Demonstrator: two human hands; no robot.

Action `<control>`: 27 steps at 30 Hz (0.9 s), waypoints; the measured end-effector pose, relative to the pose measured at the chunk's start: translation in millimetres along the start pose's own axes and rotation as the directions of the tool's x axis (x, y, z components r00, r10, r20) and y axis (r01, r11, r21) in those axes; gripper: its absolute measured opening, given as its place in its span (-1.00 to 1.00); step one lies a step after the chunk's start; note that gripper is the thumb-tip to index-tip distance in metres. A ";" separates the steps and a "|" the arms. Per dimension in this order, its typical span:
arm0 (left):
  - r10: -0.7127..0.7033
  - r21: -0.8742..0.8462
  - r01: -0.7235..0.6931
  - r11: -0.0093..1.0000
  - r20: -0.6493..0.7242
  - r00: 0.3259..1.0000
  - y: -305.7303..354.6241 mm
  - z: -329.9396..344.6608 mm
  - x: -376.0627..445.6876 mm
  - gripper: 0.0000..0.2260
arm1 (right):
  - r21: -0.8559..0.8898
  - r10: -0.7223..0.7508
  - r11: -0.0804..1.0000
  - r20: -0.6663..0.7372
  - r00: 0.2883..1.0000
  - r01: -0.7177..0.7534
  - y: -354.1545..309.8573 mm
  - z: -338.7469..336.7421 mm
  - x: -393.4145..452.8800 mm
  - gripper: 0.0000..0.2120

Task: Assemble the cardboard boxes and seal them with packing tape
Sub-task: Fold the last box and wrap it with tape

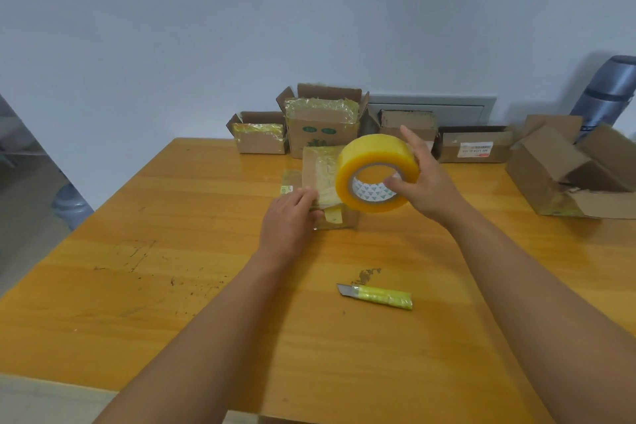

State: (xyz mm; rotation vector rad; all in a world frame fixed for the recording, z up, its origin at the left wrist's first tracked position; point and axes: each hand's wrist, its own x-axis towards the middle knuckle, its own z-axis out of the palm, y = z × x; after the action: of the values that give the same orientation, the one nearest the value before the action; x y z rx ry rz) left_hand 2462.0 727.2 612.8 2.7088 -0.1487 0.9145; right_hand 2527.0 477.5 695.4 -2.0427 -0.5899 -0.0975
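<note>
The right hand (425,179) grips the tape roll (377,173) with the thumb hooked into the core and the fingers curled over the outer rim, holding it lifted just above the small box (327,179) in the middle of the table (172,286). The left hand (287,222) lies on the near-left part of that box, fingers fairly straight and pressing down, apparently on the tape end, though where the strip leaves the roll is hard to make out. The roll looks fat, nearly full and so probably weighty for its size; its smooth sides would be slippery, so the core is the sound place to hold it, letting it turn as tape pays out. The box looks light and thin-walled, likely to slide or buckle unless held flat from above, as the left hand does. Beyond both hands, along the wall, stand four more boxes (318,127) with flaps up (two show crinkled yellowish tape across their mouths); what lies inside any of them cannot be seen. Far to the right of the right hand an open box (564,172) lies tipped over, seemingly empty. A knife (375,295) lies nearer the person, between the forearms.
</note>
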 end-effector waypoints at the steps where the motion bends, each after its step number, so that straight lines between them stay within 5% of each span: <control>1: 0.004 0.008 -0.004 1.000 0.002 1.000 -0.3 1.0 -1.4 -0.75 | -0.003 0.017 1.000 -0.039 0.999 -0.017 4.3 3.2 -0.4 -0.25; 6: 0.004 0.067 -0.002 0.998 -0.030 1.000 -0.9 3.9 -5.4 -0.71 | -0.160 -0.012 0.987 -0.121 0.993 -0.007 13.2 4.1 0.7 -0.42; 13: 0.053 0.157 -0.039 0.987 -0.086 0.995 -1.8 7.3 -3.3 -0.70 | -0.399 0.044 0.911 -0.156 0.987 -0.104 55.9 -36.9 -20.2 -0.36; 18: 0.047 0.209 -0.041 0.977 -0.024 0.999 2.1 5.4 -5.4 -0.71 | -0.270 0.105 0.949 -0.224 0.969 -0.166 70.4 -22.1 -31.2 -0.35; 27: 0.118 0.294 -0.128 0.947 0.050 0.992 3.3 3.7 4.2 -0.71 | -0.413 0.096 0.895 -0.191 0.977 -0.168 64.3 -21.9 -27.3 -0.30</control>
State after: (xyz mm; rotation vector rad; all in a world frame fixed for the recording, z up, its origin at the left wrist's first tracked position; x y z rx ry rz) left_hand 2466.8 722.9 613.2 3.0216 -0.2045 1.0003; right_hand 2535.3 422.7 647.6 -2.4657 -0.3405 -0.3392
